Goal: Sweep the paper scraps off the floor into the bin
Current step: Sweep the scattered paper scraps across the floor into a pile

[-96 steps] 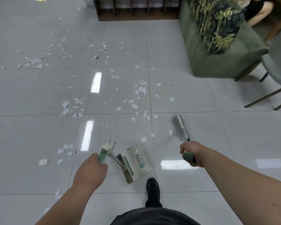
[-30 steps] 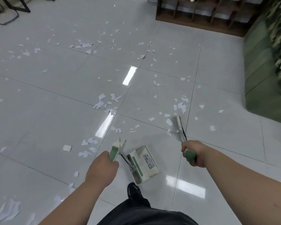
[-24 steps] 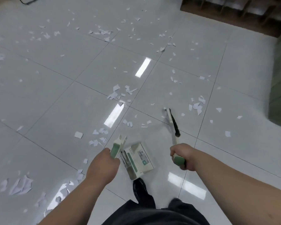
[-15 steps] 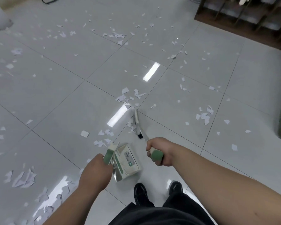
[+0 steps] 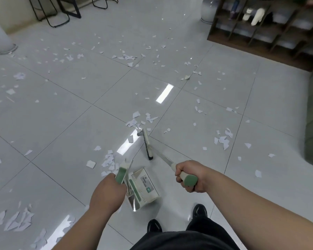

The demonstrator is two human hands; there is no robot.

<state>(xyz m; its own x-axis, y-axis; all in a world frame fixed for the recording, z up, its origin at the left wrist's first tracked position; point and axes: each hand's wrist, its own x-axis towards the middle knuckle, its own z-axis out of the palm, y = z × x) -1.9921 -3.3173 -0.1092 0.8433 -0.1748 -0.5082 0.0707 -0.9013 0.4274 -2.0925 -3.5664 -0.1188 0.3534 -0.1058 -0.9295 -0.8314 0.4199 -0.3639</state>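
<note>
Fist of right hand [image 5: 190, 175] round broom [image 5: 146, 142]

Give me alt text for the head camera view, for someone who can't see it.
Seen from above, a person's left hand grips a dustpan handle and the right hand grips a broom, its head on a grey tiled floor among scattered white paper scraps. A dark wooden shelf stands at upper right.
</note>
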